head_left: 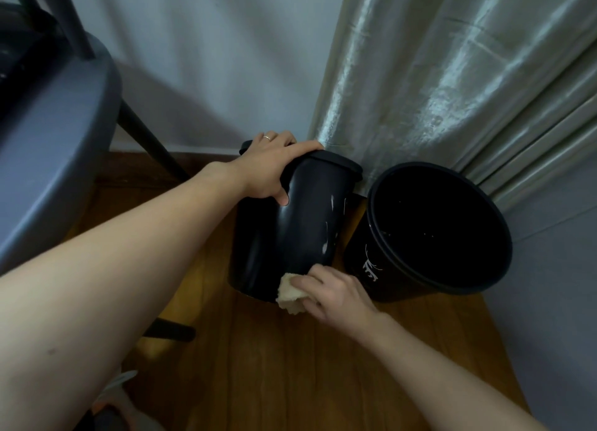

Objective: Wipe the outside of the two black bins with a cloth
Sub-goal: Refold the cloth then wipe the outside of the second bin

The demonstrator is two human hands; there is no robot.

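Two black bins stand on a wooden floor. The left bin (290, 223) is tilted away from me, its rim toward the wall. My left hand (271, 165) grips its rim from above, thumb down on the side wall. My right hand (332, 293) holds a small cream cloth (289, 295) and presses it against the lower side of that bin, near its base. The right bin (416, 269) stands beside it with its open mouth facing me and a white print on its side.
A grey chair (55, 139) with dark legs stands at the left. A shiny pale curtain (452, 84) hangs behind the bins and touches them. A white wall (206, 62) runs behind. Wooden floor (307, 366) lies in front of me.
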